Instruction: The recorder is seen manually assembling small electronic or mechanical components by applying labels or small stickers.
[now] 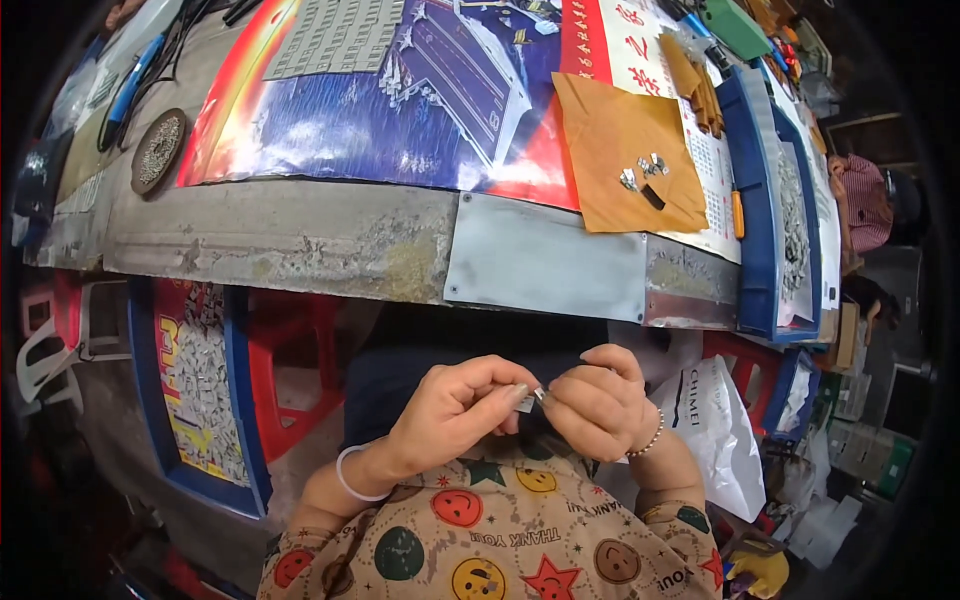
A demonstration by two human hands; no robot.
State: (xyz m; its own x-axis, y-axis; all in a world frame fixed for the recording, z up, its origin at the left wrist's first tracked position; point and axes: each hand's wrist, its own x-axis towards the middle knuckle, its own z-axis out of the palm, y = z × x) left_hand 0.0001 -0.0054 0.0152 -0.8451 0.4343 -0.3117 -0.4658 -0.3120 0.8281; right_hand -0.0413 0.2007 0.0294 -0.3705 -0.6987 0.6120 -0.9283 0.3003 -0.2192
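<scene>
Above my lap, in front of the table edge, my left hand [450, 415] and my right hand [605, 405] meet with fingers closed. A small silvery metal piece [540, 394] shows between the fingertips of both hands. Its exact shape is mostly covered by the fingers. On the table beyond lies a sheet of brown paper [600, 130]. Several small shiny metal pieces [629, 180] rest on it, beside a small dark block [653, 197].
A grey metal plate [545, 260] is fixed along the table's front edge. Blue trays of small metal parts stand at the right [757, 200] and lower left [258, 470]. A round dish [160, 150] sits at the left of a large poster [340, 130]. A white bag [715, 430] hangs at the right.
</scene>
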